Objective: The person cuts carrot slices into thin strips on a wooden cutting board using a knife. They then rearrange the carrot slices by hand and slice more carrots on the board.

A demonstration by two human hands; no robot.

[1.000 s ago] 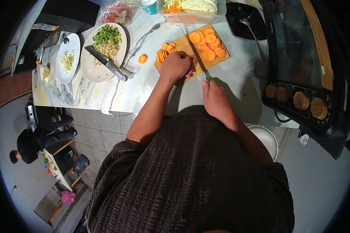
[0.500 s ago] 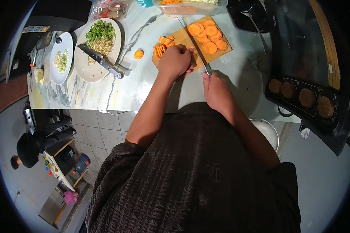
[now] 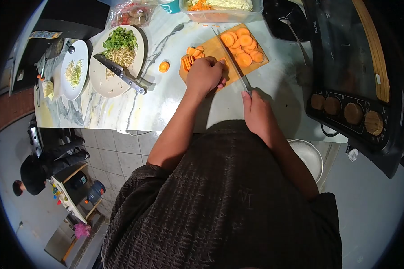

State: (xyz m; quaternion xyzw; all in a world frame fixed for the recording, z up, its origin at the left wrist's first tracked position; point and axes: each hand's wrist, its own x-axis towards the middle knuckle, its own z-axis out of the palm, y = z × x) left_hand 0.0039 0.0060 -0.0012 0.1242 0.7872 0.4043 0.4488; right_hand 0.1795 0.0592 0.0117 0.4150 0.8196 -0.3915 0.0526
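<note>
Right grip (image 3: 258, 112): closed, fingers wrapped around the handle of a knife (image 3: 231, 56). Left grip (image 3: 205, 74): fingers curled inward above a cutting board (image 3: 211, 47); whether they are clamped on a piece cannot be told, as the hand covers the spot.

Knife orientation: the blade extends forward and to the left from the right grip, its long axis diagonal across the board, tip near the board's far edge. Blade contact with the board cannot be told. The board's long axis runs from near left to far right, crossing the blade.

Count and position:
- Knives: two. One is in the right grip; the second knife (image 3: 121, 74) lies on a round plate (image 3: 104, 89), well left of the left grip.
- Carrot slices (image 3: 244, 42): one overlapping group, forward of the right grip, on the blade's right side; exact number not readable.
- Cut carrot pieces (image 3: 188, 58): one cluster, just beside the left grip, on its left.
- Carrot end (image 3: 164, 67): one, on the counter (image 3: 166, 103), left of the left grip.
- Plastic container (image 3: 222, 17): one, forward of both grips.
</note>
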